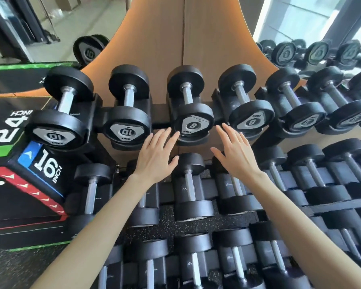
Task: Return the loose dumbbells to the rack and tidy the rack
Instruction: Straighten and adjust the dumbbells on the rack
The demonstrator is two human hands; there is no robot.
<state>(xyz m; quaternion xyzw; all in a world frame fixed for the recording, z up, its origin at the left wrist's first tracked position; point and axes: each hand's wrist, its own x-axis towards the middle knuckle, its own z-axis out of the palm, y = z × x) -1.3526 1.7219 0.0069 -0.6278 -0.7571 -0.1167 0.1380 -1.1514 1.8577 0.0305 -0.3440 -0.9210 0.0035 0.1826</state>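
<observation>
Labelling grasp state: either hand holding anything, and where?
Nothing held. Left hand and right hand open, fingers straight, flanking the front head of the 8 dumbbell.

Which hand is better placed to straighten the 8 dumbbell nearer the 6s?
Probably the right hand: its open fingers lie beside the front head of that 8 dumbbell, while the left hand sits beyond the other 8 dumbbell.

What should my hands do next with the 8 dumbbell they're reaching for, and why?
Probably cup both hands on the front head of the 8 dumbbell and turn it in place. The left hand and right hand flank that head, open and empty, and its label sits at a different angle from that on the 10 dumbbell beside it.
</observation>
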